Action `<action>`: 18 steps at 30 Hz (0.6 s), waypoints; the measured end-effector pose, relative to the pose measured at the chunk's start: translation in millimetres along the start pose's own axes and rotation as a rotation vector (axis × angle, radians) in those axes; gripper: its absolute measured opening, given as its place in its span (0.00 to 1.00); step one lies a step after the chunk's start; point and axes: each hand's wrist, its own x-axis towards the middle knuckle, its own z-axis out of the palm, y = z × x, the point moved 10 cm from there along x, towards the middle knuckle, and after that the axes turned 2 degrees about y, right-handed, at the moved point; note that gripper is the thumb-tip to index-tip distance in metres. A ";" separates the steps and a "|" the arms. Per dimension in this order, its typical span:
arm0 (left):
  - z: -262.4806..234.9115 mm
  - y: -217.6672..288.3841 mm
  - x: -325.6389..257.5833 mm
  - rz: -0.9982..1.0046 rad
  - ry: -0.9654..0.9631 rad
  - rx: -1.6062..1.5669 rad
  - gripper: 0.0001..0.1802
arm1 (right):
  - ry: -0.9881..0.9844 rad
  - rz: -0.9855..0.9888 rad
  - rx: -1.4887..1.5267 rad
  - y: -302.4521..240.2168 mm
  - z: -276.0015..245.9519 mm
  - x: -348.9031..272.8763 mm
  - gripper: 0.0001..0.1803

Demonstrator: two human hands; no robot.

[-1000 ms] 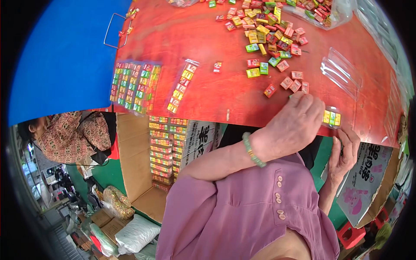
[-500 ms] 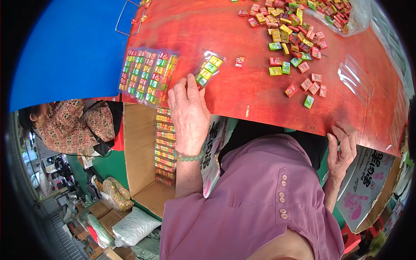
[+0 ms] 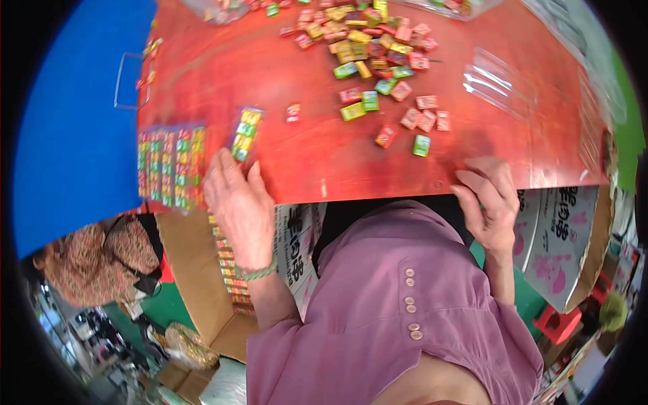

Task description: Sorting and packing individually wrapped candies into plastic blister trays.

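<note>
My left hand (image 3: 241,206) lies at the table's front edge, open, thumb apart from the fingers, a green bead bracelet at its wrist. Its fingertips are at the near end of a narrow clear blister tray (image 3: 247,131) filled with small yellow and green boxes; blur hides whether they touch. Left of it stand several filled trays (image 3: 169,165) side by side. My right hand (image 3: 491,202) is over the front edge at the right, fingers bent and thumb apart, holding nothing visible. Beyond lies a heap of small coloured boxes (image 3: 378,50), with loose ones (image 3: 422,145) nearer.
The red tabletop (image 3: 290,162) meets a blue surface (image 3: 74,115) at the left. Empty clear trays (image 3: 496,81) lie at the right. Below the edge, a cardboard box (image 3: 182,263) holds stacked filled trays (image 3: 233,277). Another person (image 3: 101,263) is at the left.
The whole view has shifted, so the table things sit further left. My left hand has drawn back toward the filled tray's near end. My right hand has come further over the table edge.
</note>
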 end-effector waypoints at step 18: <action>34.4 111.5 24.5 0.331 -0.202 -0.265 0.25 | -0.185 0.027 0.031 0.4 60.5 52.7 0.23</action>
